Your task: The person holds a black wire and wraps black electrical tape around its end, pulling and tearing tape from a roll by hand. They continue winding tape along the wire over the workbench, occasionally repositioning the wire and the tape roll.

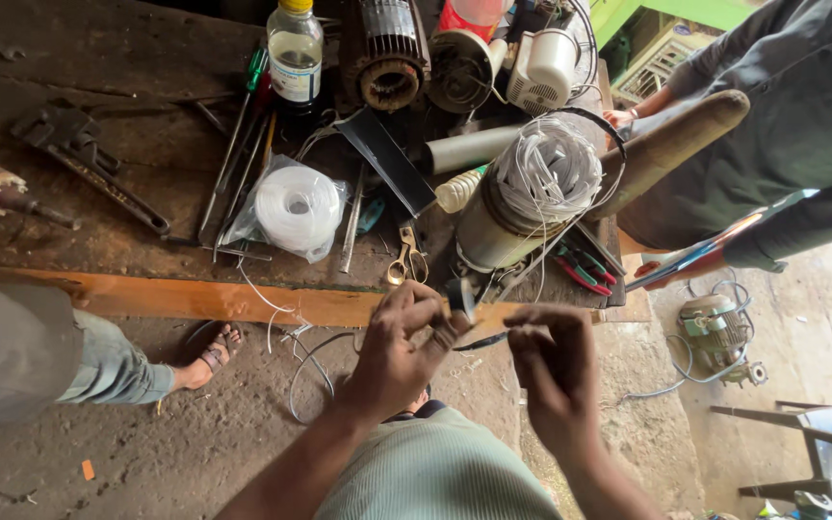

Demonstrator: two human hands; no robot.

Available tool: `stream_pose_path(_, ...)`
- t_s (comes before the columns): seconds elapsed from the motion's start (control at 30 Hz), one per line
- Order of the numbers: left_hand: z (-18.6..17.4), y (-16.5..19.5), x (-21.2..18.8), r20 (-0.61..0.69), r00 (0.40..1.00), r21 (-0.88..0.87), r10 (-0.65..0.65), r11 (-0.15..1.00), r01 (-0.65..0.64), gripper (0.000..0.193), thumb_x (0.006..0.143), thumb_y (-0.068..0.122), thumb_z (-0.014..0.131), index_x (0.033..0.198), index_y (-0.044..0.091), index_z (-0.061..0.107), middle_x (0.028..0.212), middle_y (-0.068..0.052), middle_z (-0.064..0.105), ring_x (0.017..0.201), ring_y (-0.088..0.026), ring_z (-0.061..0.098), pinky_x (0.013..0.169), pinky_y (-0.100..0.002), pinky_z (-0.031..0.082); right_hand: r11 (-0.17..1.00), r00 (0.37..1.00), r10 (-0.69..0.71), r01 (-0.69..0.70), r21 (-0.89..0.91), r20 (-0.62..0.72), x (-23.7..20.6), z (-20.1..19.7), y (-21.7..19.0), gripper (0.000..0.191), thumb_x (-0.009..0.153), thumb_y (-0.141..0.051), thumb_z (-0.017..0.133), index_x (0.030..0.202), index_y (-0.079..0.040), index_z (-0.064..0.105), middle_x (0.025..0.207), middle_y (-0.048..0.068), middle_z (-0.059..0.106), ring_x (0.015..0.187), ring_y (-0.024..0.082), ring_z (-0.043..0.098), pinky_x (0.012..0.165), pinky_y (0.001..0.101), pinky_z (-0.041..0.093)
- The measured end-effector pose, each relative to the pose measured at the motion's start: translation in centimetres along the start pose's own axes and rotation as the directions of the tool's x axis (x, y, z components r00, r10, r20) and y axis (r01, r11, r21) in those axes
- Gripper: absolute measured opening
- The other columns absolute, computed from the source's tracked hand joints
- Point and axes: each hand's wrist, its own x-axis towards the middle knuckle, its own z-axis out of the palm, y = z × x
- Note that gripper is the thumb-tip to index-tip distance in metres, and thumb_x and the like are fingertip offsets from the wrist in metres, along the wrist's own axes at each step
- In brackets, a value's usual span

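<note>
Black tape roll (460,295) pinched at left hand (399,349) fingers (440,332).

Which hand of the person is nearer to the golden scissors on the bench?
Left. The left hand is just below the scissors at the bench edge; the right hand is farther off, lower and to the right.

Clear bag (293,207) around white roll, mid-bench; white-labelled bottle (295,60) behind
</note>
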Motion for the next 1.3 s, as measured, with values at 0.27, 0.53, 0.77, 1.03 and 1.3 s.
stream_pose_path(0.27,1.0,-1.3,-0.6,0.182,0.966,0.122,-0.184,0.979,0.163,0.03,0.103,0.032,0.06,0.094,0.004,0.064,0.088,-0.006,0.059,0.081,-0.019,0.058,0.08,-0.037,0.045,0.556,0.993,-0.084,0.12,-0.823,0.088,-0.5,-0.5,2.8,0.019,0.099,-0.015,0.07,0.111,-0.014,0.055,0.077,0.005,0.067,0.061,0.013,0.062,0.058,0.033,0.051)
stream_pose_path(0.53,-0.5,-1.3,0.0,0.271,0.869,-0.222,-0.414,0.851,0.475,0.019,0.087,0.017,0.078,0.103,0.008,0.078,0.09,-0.002,0.06,0.084,-0.013,0.06,0.076,-0.03,0.052,0.77,0.916,0.343,-0.402,0.495,0.21,3.2,-1.4,-2.8,0.022,0.098,-0.009,0.06,0.116,-0.01,0.047,0.102,0.01,0.068,0.06,0.006,0.046,0.053,0.021,0.039)
stream_pose_path(0.77,0.8,-1.9,0.2,0.054,0.978,-0.121,-0.202,0.971,0.208,0.022,0.094,0.02,0.071,0.084,0.001,0.068,0.087,-0.004,0.06,0.082,-0.017,0.061,0.072,-0.033,0.051,0.998,0.998,-0.024,0.027,0.059,-0.062,0.8,1.0,1.3,0.019,0.104,0.0,0.063,0.117,-0.004,0.049,0.121,0.011,0.06,0.084,0.009,0.049,0.078,0.0265,0.046)
stream_pose_path(1.03,0.4,-2.2,0.5,0.166,0.973,-0.003,-0.157,0.987,0.16,0.024,0.099,0.025,0.066,0.092,0.002,0.062,0.088,-0.004,0.059,0.08,-0.015,0.059,0.071,-0.033,0.05,0.718,0.982,-0.188,0.158,-0.678,0.029,1.1,-0.5,1.4,0.015,0.103,-0.01,0.057,0.116,-0.007,0.052,0.086,0.006,0.07,0.069,0.014,0.067,0.063,0.0293,0.053)
stream_pose_path(1.3,0.0,-2.3,0.8,0.115,0.943,-0.056,-0.311,0.946,0.319,0.019,0.085,0.025,0.081,0.088,0.007,0.079,0.082,0.0,0.063,0.075,-0.011,0.062,0.067,-0.029,0.052,0.891,0.941,0.337,-0.319,0.324,-0.002,3.5,-0.2,-0.7,0.012,0.098,-0.006,0.053,0.11,-0.009,0.054,0.112,0.01,0.074,0.061,0.009,0.05,0.055,0.0241,0.043)
